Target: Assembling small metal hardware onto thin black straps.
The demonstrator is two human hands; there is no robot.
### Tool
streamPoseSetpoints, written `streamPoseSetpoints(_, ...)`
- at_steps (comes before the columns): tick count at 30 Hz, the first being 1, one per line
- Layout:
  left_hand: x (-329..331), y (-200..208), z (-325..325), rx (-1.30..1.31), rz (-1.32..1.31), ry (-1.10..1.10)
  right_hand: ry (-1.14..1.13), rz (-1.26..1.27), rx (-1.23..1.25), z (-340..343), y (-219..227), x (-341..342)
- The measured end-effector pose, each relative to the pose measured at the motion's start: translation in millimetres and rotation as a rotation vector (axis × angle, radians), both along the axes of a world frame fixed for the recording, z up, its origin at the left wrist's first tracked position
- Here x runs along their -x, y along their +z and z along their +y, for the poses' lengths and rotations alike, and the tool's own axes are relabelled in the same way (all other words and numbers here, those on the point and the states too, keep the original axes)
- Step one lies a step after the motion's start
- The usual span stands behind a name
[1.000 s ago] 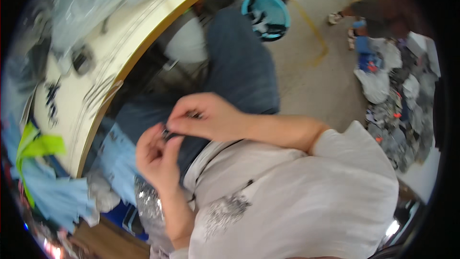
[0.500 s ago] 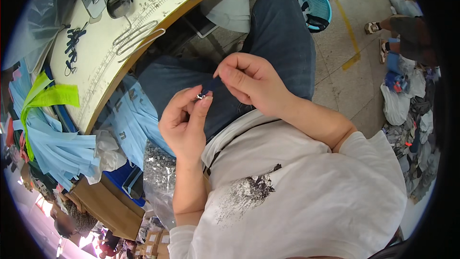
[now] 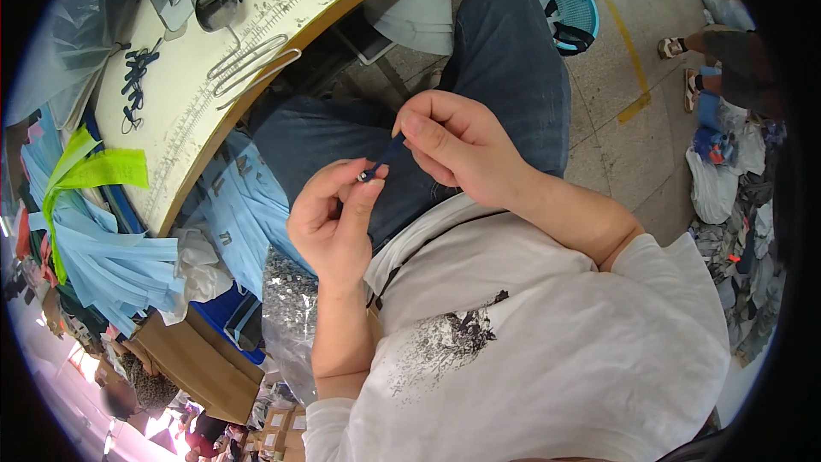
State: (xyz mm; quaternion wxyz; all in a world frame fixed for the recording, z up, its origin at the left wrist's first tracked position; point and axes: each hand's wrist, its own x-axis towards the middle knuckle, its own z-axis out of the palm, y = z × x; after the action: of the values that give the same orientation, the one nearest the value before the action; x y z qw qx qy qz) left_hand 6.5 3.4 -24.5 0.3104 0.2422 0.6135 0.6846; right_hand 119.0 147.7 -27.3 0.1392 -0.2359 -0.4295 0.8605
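Observation:
Over my lap, a short, narrow dark blue strip stretches between my two hands. My left hand pinches its lower end between thumb and fingertips, where a small shiny metal-looking piece shows at the tips. The exact kind of this piece is too small to tell. My right hand grips the upper end of the strip with thumb and curled fingers, which partly cover it.
On the curved table lie dark cords and a bent wire rack. Light blue fabric strips and a neon green strip hang at the left. Beyond my knee stands a turquoise basket; plastic bags lie right.
The dark blue strip now shows longer and straighter between my hands, and the metal-looking piece at my left fingertips has tilted. The whole view has shifted slightly.

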Motion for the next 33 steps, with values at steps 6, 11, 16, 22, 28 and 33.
streamPoseSetpoints(6, -3, 7, 9, -0.128, -0.156, 0.015, 0.018, 0.006, 0.099, 4, 0, 6)
streamPoseSetpoints(11, -4, 5, 5, -0.093, -0.219, 0.006, 0.067, -0.042, 0.201, 6, 0, 5)
streamPoseSetpoints(16, 31, 48, 38, -0.217, 0.168, -0.056, 0.016, 0.056, 0.545, 13, -3, 1)
streamPoseSetpoints(22, 113, 159, 148, -0.043, 0.666, 0.099, 0.110, -0.026, 0.555, 3, 0, -1)
streamPoseSetpoints(28, 109, 137, 122, -0.277, 0.013, 0.069, 0.089, -0.034, 0.475, 8, -6, -8)
streamPoseSetpoints(33, 60, 92, 81, -0.469, -0.368, 0.045, 0.238, 0.030, 0.389, 9, -3, -3)
